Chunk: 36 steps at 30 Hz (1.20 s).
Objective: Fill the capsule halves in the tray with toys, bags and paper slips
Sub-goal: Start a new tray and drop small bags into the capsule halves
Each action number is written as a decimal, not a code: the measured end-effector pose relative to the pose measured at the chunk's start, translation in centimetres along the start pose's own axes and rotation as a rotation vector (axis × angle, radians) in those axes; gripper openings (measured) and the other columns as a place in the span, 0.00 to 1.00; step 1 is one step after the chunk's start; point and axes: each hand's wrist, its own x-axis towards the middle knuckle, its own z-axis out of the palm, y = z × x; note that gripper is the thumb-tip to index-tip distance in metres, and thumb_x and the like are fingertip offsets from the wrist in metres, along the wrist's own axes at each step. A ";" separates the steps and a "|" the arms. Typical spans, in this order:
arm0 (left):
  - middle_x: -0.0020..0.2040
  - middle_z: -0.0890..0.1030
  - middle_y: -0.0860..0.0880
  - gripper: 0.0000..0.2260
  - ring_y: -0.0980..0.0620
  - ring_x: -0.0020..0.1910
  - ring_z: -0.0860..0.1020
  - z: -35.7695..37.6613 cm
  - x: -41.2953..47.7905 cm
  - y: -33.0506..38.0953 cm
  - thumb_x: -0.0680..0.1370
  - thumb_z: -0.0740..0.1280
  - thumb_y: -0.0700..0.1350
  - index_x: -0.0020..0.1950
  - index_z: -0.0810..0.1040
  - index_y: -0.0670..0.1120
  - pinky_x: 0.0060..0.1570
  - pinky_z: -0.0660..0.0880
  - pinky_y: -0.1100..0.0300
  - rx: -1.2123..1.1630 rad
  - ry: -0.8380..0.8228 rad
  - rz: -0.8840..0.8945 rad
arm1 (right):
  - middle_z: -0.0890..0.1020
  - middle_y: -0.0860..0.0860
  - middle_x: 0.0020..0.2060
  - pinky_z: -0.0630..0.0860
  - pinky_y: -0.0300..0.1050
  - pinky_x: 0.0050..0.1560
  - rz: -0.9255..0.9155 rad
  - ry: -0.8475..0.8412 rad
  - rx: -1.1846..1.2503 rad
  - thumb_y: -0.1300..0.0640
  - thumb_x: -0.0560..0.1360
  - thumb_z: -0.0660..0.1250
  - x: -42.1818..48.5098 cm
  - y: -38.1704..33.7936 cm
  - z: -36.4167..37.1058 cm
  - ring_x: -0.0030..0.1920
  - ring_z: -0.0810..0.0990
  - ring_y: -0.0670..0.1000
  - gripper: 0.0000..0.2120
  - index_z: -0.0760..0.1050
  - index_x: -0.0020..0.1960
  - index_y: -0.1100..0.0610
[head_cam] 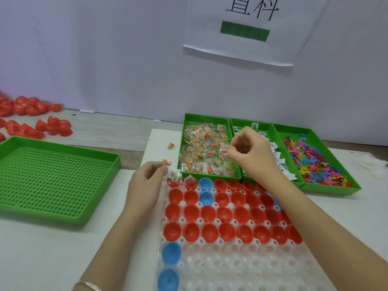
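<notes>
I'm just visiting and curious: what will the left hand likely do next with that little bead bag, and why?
Probably release the bead bag into the corner red half. The left hand pinches it right at that cup. The neighbouring red half already holds a bag, while the blue half beside it looks empty.

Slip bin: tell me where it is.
Head view, right rear: the slip bin is the middle of three green bins, between the bag bin and the toy bin, partly behind the right hand.
</notes>
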 end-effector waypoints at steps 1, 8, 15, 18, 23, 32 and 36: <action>0.37 0.81 0.64 0.07 0.70 0.37 0.76 0.0 0.0 0.0 0.78 0.66 0.44 0.45 0.81 0.55 0.42 0.69 0.64 -0.001 0.001 0.005 | 0.80 0.49 0.34 0.75 0.36 0.34 -0.010 -0.047 0.000 0.66 0.70 0.68 -0.5 -0.2 -0.1 0.32 0.75 0.42 0.09 0.76 0.42 0.52; 0.41 0.83 0.60 0.04 0.63 0.43 0.79 0.0 -0.4 0.6 0.74 0.71 0.45 0.46 0.80 0.55 0.43 0.70 0.66 -0.025 -0.017 0.002 | 0.81 0.41 0.38 0.77 0.35 0.45 -0.237 -0.435 -0.287 0.66 0.71 0.68 -2.4 -1.4 1.2 0.39 0.78 0.39 0.12 0.84 0.49 0.55; 0.60 0.71 0.58 0.51 0.56 0.53 0.75 0.6 -1.8 1.6 0.49 0.76 0.65 0.69 0.59 0.66 0.48 0.75 0.58 0.163 -0.149 0.015 | 0.80 0.48 0.40 0.76 0.49 0.49 -0.361 -0.497 -0.446 0.64 0.72 0.68 -1.8 -2.3 1.3 0.44 0.78 0.48 0.10 0.82 0.50 0.56; 0.62 0.69 0.57 0.56 0.51 0.58 0.75 1.3 -2.5 2.3 0.47 0.73 0.69 0.71 0.52 0.66 0.58 0.75 0.47 0.310 -0.132 0.042 | 0.80 0.50 0.44 0.75 0.50 0.50 -0.364 -0.547 -0.507 0.61 0.73 0.66 -1.8 -2.5 1.6 0.48 0.77 0.50 0.10 0.82 0.52 0.54; 0.69 0.69 0.52 0.56 0.49 0.65 0.72 2.4 -3.4 2.7 0.50 0.70 0.71 0.72 0.47 0.64 0.65 0.69 0.43 0.483 -0.076 0.074 | 0.80 0.48 0.44 0.74 0.45 0.52 -0.322 -0.591 -0.456 0.59 0.73 0.67 -1.8 -2.5 1.4 0.48 0.75 0.46 0.09 0.83 0.50 0.53; 0.70 0.70 0.50 0.57 0.47 0.64 0.73 3.0 -3.3 2.3 0.54 0.75 0.68 0.73 0.44 0.61 0.61 0.69 0.46 0.669 -0.057 0.084 | 0.81 0.42 0.45 0.60 0.43 0.62 -0.302 -0.634 -0.641 0.56 0.73 0.66 -1.2 -2.9 1.9 0.50 0.75 0.45 0.06 0.80 0.48 0.48; 0.68 0.72 0.49 0.56 0.46 0.63 0.75 3.1 -3.3 2.2 0.54 0.74 0.68 0.73 0.44 0.60 0.60 0.70 0.47 0.698 -0.054 0.090 | 0.75 0.48 0.48 0.61 0.48 0.61 -0.234 -0.652 -0.668 0.52 0.74 0.65 -1.4 -2.9 2.0 0.53 0.70 0.48 0.07 0.81 0.49 0.47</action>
